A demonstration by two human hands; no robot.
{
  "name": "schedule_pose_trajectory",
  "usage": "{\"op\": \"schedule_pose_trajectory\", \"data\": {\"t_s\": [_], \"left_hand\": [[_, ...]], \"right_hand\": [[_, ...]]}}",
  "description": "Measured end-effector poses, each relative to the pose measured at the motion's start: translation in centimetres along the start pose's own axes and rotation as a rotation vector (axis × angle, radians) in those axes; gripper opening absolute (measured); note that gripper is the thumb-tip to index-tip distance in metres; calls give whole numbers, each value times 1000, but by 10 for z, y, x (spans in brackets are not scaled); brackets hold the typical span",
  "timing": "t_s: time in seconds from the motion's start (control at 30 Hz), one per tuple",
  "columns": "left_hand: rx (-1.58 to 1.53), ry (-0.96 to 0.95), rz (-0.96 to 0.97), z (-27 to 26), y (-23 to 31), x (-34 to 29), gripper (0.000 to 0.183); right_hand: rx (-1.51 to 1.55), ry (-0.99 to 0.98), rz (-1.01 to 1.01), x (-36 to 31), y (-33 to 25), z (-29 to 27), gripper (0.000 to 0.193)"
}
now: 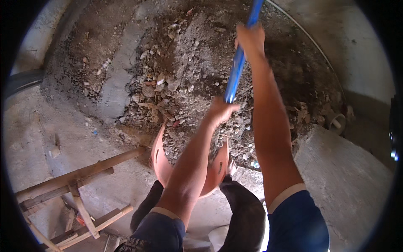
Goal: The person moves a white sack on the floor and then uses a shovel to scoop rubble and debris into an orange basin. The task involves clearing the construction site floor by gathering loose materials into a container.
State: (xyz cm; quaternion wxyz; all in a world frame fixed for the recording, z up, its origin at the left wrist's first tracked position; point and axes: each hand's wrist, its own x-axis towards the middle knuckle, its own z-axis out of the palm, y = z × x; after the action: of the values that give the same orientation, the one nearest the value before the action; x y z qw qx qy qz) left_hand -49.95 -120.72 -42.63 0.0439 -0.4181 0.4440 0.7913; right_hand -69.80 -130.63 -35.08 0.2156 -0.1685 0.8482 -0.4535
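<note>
Pole (237,69), single and blue, slants through the upper centre of the frame, gripped by two hands: right hand (252,38) higher, left hand (219,111) lower. One pink basin (159,157) sits lower centre; one rubble heap (189,54) spreads above; one wooden frame (79,175), lower left.

Rubble heap (191,56) ahead — basin (161,169) at near edge, timber frame (79,175) left, perhaps a pipe (336,123) right.

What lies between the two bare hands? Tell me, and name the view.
In the head view, a stretch of glossy blue pole runs between the left hand and right hand, with grey-brown rubble behind.
</note>
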Motion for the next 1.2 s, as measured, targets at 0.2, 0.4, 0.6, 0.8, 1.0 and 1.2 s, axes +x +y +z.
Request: {"op": "schedule_pose_trajectory", "data": {"t_s": [0.2, 0.4, 0.6, 0.8, 1.0, 1.2], "left_hand": [[-189, -45, -272, 26, -67, -33, 19], [-579, -150, -453, 69, -73, -230, 24], [34, -90, -617, -20, -44, -323, 13], [-68, -146, -666, -54, -37, -300, 11], [-81, -119, -682, -59, -21, -301, 12], [-151, -129, -658, -44, -77, -298, 17]], "right_hand": [[-408, -36, 305, -8, 107, 38, 30], [-720, -216, 424, -184, 51, -5, 38], [-392, -154, 724, -244, 42, 14, 43], [-948, -288, 429, -227, 80, 47, 15], [-588, -67, 728, -224, 24, 48, 26], [-642, -199, 666, -222, 38, 36, 27]]}}
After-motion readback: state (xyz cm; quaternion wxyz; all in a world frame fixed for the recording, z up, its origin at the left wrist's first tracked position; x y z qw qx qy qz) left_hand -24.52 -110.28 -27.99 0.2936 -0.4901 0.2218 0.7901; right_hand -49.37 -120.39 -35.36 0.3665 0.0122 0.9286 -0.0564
